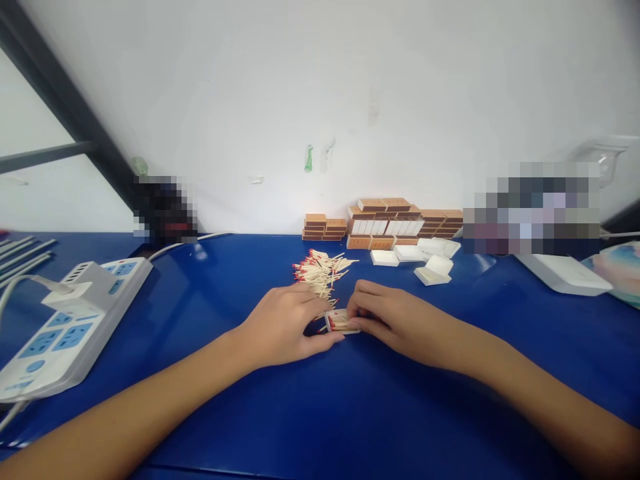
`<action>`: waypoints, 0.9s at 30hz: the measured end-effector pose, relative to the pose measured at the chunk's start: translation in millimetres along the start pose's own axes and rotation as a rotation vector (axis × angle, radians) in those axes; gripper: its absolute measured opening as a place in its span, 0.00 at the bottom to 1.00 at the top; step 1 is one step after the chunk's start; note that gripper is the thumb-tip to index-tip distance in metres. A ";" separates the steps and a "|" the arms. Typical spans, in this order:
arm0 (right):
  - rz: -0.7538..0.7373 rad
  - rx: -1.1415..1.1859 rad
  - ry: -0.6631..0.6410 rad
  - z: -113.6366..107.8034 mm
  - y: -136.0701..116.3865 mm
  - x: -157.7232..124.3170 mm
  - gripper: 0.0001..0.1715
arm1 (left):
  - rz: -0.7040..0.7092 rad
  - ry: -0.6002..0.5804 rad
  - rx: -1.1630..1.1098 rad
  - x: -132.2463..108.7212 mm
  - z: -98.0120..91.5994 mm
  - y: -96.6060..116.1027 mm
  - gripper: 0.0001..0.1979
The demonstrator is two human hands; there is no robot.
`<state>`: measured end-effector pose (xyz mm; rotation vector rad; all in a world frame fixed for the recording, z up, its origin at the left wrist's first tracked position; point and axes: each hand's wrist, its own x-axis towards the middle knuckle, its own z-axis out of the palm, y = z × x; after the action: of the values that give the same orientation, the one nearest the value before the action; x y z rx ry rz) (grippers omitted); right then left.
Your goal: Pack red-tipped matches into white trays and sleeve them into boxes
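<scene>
the right hand point(387, 313) partly hides the small white tray point(327, 321) and its matches point(341, 325).

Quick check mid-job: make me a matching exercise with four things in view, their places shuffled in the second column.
Things:
1. White tray
2. Loose match pile
3. Power strip
4. Large matchbox stack

Places:
A. On the left side of the table
B. Between the left hand and the right hand
C. At the back, by the wall
D. Just beyond the left hand

Pairs: 1-B, 2-D, 3-A, 4-C
</scene>
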<state>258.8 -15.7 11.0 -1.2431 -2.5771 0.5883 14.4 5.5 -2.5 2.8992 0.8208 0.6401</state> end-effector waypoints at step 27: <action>0.040 -0.126 -0.020 4.5 -8.9 1.8 0.10 | -0.008 -0.069 0.026 -0.2 0.5 0.1 0.16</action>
<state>249.8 -20.4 10.9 -1.3375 -2.6472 0.4546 14.5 5.4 -3.1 2.9218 0.8376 0.5296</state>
